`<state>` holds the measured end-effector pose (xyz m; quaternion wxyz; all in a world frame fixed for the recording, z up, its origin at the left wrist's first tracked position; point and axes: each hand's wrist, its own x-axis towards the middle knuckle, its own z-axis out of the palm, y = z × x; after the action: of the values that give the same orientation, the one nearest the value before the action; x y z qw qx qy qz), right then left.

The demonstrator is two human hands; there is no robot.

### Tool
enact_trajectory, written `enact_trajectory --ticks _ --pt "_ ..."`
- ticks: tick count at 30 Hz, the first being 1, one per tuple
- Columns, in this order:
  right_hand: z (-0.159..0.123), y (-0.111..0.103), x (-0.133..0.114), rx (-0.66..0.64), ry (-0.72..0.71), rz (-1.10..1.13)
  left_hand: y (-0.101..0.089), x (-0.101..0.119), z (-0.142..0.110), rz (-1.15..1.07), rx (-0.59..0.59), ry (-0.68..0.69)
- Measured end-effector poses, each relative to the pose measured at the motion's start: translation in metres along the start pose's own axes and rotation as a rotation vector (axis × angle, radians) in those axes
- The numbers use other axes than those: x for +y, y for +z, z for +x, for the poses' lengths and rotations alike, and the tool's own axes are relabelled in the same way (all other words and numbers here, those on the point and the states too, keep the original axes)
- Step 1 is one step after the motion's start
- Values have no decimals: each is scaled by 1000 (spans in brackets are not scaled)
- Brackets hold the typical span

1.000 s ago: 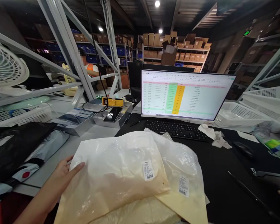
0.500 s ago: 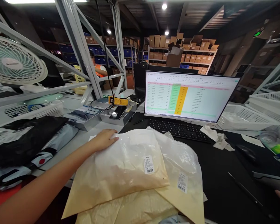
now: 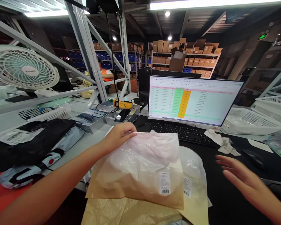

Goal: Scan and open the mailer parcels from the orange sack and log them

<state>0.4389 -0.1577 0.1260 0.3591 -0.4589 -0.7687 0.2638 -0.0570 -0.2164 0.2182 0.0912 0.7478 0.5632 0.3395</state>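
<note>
My left hand (image 3: 121, 136) pinches the top edge of a translucent plastic bag (image 3: 140, 168), white above and tan below, with a barcode label at its lower right. The bag's upper edge is raised and its lower part rests on other packages. Partly under it on the right lies a second bag (image 3: 195, 175) of the same kind, also labelled. A yellowish-tan package (image 3: 128, 212) lies beneath at the front. My right hand (image 3: 240, 173) hovers over the black desk mat to the right, fingers stretched and holding nothing.
Behind the bags stand a keyboard (image 3: 182, 132) and a monitor (image 3: 192, 103) showing a spreadsheet. Crumpled white paper (image 3: 222, 142) and a mouse (image 3: 253, 157) are at right. A black parcel (image 3: 37, 140), a fan (image 3: 25, 67) and a phone (image 3: 123, 115) are at left.
My left hand has lifted the top bag's upper edge and shifted it slightly right. My right hand has come in from the right edge. The pen on the right is no longer visible.
</note>
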Motion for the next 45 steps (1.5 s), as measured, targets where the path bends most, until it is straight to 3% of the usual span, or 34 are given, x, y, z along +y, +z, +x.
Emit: enact_trajectory --ticks 2,4,6,8,11,13,16,18,21,24,28,31,33,36,39,42,45 --pt "18 41 -30 -281 -22 346 -1 23 -5 -13 20 118" --pt "35 74 -64 -365 -44 567 -1 35 -12 -14 22 215" --pt "49 93 -91 -269 5 683 -3 38 -18 1 -12 245" --pt "55 100 -107 -87 0 655 -3 38 -21 62 -27 175" --pt "54 104 -117 182 -209 361 5 50 -13 102 76 63" --pt "50 109 -119 272 -379 199 18 69 -1 33 105 136" --pt "44 116 -125 299 -538 99 42 102 23 -22 -80 349" --pt "40 116 -129 289 -566 35 57 118 35 11 -180 408" --pt "31 108 -128 275 -590 -43 73 125 44 18 -255 419" --pt "13 89 -112 386 -519 -109 74 109 44 37 -299 418" --pt "-15 56 -68 629 -116 -196 44 63 29 150 -313 253" --pt "-20 45 -37 652 80 -228 11 28 7 201 -290 75" --pt "-14 46 -27 615 74 -255 -5 15 -6 231 -297 -16" --pt "0 55 -25 577 -30 -253 -8 20 -12 238 -351 -47" --pt "4 62 -33 622 -224 -324 9 44 -3 160 -423 112" --pt "-3 63 -41 780 -402 -497 33 62 12 122 -505 329" --pt "-11 63 -43 871 -364 -569 49 66 20 169 -444 354"
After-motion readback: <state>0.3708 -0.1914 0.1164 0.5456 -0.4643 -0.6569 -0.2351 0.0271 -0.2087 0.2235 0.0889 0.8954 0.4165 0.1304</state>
